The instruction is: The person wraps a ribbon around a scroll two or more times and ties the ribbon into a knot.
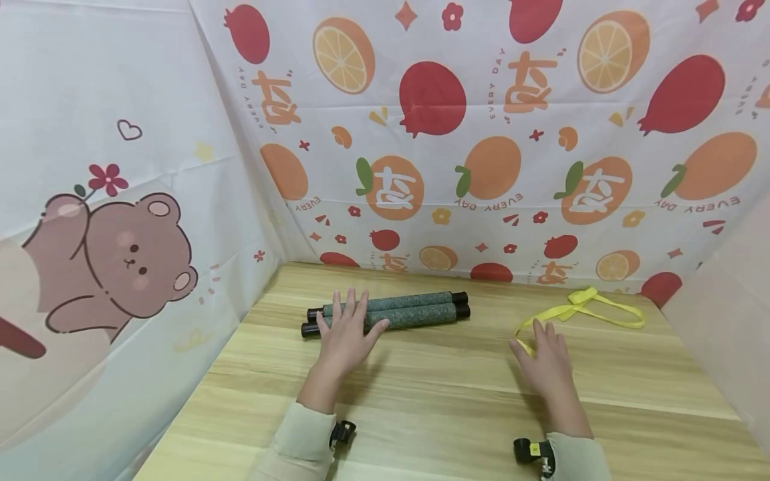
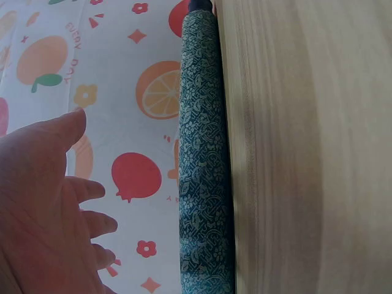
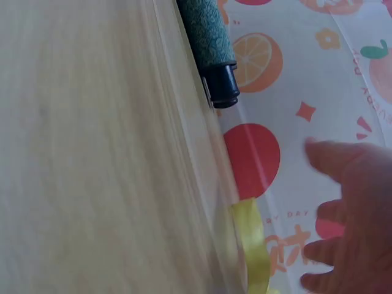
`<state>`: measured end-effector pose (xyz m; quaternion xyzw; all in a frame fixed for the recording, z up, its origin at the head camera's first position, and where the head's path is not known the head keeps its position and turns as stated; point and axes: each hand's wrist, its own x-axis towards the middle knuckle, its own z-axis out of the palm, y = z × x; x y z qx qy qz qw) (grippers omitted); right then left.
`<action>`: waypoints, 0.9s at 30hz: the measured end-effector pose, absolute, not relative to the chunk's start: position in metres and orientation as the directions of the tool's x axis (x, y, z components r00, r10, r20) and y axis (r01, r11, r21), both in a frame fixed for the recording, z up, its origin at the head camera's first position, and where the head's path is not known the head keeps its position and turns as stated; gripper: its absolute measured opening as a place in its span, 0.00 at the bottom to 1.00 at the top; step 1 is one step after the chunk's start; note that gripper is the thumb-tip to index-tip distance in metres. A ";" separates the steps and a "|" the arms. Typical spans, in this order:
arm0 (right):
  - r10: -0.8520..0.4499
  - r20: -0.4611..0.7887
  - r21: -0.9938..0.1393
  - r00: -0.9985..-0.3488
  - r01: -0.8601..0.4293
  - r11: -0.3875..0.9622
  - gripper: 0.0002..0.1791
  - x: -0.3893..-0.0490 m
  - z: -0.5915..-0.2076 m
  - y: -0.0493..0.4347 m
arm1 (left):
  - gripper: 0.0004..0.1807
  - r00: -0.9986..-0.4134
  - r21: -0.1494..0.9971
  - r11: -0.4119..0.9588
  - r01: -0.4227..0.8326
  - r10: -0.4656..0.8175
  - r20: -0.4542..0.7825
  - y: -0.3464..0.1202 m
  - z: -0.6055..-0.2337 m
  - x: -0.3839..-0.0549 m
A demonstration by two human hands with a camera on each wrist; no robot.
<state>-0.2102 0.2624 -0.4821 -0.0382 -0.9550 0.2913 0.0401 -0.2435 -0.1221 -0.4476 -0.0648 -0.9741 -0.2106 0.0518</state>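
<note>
A rolled scroll (image 1: 415,317) lies left of centre on the table, its two rolls side by side in green patterned cloth with black end knobs. My left hand (image 1: 345,341) is spread over its left part, fingers relaxed and not curled round it; whether they touch it I cannot tell. In the left wrist view that hand (image 2: 49,202) stands apart from the cloth roll (image 2: 202,153). A loose yellow ribbon (image 1: 556,312) lies at the right. Over the ribbon's near end is my right hand (image 1: 549,367), with fingers loosely extended. The right wrist view shows this hand (image 3: 367,214) beside the ribbon (image 3: 250,239), gripping nothing.
Under everything is a light wooden table (image 1: 433,407). A fruit-printed cloth (image 1: 511,120) rises behind its back edge. On the left hangs a cloth with a bear print (image 1: 138,260), and a pale cloth (image 1: 728,314) stands on the right.
</note>
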 end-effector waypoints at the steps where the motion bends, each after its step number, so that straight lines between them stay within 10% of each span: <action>1: 0.094 0.028 -0.556 -0.995 0.062 0.829 0.48 -0.210 -0.483 0.264 | 0.46 -0.986 0.404 0.903 0.148 0.104 0.129 -0.122 -0.448 -0.243; 20: -0.026 0.001 -0.548 -1.000 -0.022 0.836 0.04 -0.204 -0.487 0.257 | 0.43 -0.987 0.428 0.891 0.154 0.117 0.112 -0.120 -0.447 -0.241; 27: -0.085 -0.041 -0.601 -0.996 -0.043 0.798 0.04 -0.204 -0.487 0.247 | 0.40 -0.969 0.581 0.780 0.232 0.241 0.064 -0.115 -0.444 -0.237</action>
